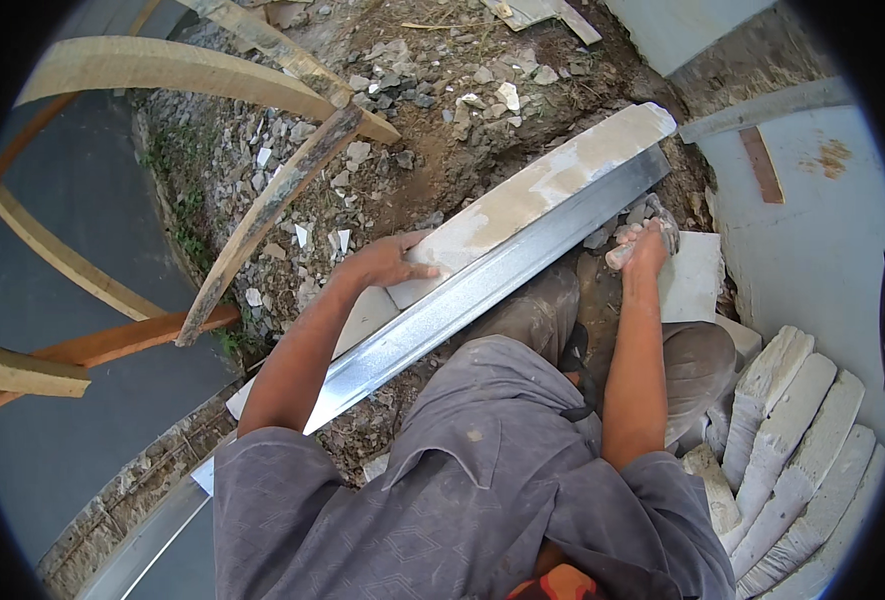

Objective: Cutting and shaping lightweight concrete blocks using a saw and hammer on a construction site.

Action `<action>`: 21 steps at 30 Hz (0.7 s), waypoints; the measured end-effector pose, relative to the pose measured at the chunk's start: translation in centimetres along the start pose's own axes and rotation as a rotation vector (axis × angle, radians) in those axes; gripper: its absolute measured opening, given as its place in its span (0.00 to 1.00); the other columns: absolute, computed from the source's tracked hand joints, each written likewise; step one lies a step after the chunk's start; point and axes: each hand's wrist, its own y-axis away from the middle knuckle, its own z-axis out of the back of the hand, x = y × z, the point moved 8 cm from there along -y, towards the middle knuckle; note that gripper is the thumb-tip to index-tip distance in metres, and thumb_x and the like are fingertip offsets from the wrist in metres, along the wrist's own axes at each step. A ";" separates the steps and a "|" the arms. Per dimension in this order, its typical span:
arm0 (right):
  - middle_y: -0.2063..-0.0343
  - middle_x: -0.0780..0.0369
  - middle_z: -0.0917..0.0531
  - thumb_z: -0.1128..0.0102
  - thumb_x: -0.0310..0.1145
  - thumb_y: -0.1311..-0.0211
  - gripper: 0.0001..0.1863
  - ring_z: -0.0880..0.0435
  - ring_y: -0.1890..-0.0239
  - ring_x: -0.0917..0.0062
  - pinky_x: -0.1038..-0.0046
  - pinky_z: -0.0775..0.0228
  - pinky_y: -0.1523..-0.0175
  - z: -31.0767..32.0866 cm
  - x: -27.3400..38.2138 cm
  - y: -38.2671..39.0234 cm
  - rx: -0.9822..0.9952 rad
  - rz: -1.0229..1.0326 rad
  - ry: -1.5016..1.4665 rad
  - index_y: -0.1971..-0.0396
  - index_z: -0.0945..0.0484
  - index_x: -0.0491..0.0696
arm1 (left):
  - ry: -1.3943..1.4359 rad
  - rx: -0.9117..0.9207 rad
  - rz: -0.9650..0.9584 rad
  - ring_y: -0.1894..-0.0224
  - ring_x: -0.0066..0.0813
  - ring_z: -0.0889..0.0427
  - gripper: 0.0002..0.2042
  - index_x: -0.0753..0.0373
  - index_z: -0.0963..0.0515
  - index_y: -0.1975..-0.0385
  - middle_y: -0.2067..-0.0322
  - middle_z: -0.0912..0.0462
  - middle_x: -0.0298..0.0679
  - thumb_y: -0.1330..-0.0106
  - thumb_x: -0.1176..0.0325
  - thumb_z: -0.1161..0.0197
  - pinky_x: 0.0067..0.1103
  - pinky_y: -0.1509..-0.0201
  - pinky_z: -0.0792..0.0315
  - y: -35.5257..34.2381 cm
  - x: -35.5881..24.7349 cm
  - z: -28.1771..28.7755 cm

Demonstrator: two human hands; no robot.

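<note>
My left hand (394, 262) grips the near end of a long whitish slab (562, 180), thumb on top and fingers toward its far edge. Smears of a damp, lighter coating mark the slab. Along its near side runs a shiny metal channel (502, 270), slanting from lower left to upper right. Another pale slab (367, 318) meets the first one's end, partly hidden by my left forearm. Right of the channel, my right hand (642, 248) is closed round the stubby handle of a hand tool (666, 222). Its greyish head is too small and dirty to identify.
Stacked pale slabs (797, 440) stand at lower right beside a light wall (802, 260). Wooden beams (262, 225) cross the upper left above a grey surface (102, 230). Rubble and stones (402, 90) cover the ground ahead. A white piece (690, 280) lies by my right forearm.
</note>
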 end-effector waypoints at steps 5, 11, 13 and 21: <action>0.79 0.63 0.31 0.53 0.35 0.31 0.10 0.32 0.82 0.80 0.75 0.38 0.82 -5.6 3.5 9.7 0.307 0.301 0.194 0.58 0.32 0.45 | 0.133 -0.082 0.035 0.42 0.40 0.26 0.43 0.52 0.38 0.34 0.46 0.23 0.47 0.53 0.57 0.24 0.29 0.37 0.36 4.8 4.9 -1.6; 0.70 0.57 0.22 0.49 0.34 0.31 0.25 0.23 0.78 0.70 0.69 0.30 0.74 -11.7 3.7 17.3 0.800 0.585 0.974 0.40 0.40 0.38 | 0.184 -0.114 0.024 0.42 0.40 0.26 0.42 0.51 0.40 0.33 0.46 0.23 0.47 0.51 0.66 0.26 0.30 0.38 0.35 4.8 4.8 -1.5; 0.64 0.49 0.19 0.49 0.34 0.32 0.27 0.18 0.70 0.55 0.63 0.27 0.65 -12.0 2.6 21.2 0.883 0.957 1.028 0.38 0.43 0.36 | 0.188 -0.126 0.012 0.43 0.40 0.26 0.42 0.52 0.40 0.33 0.47 0.23 0.47 0.50 0.66 0.26 0.30 0.38 0.35 4.6 5.0 -1.5; 0.64 0.41 0.20 0.50 0.34 0.34 0.22 0.21 0.61 0.44 0.55 0.28 0.59 -11.7 -3.0 23.0 1.085 0.686 1.394 0.45 0.38 0.37 | 0.147 -0.141 -0.020 0.44 0.42 0.25 0.41 0.56 0.41 0.33 0.48 0.23 0.51 0.49 0.64 0.27 0.29 0.39 0.34 4.5 5.4 -1.8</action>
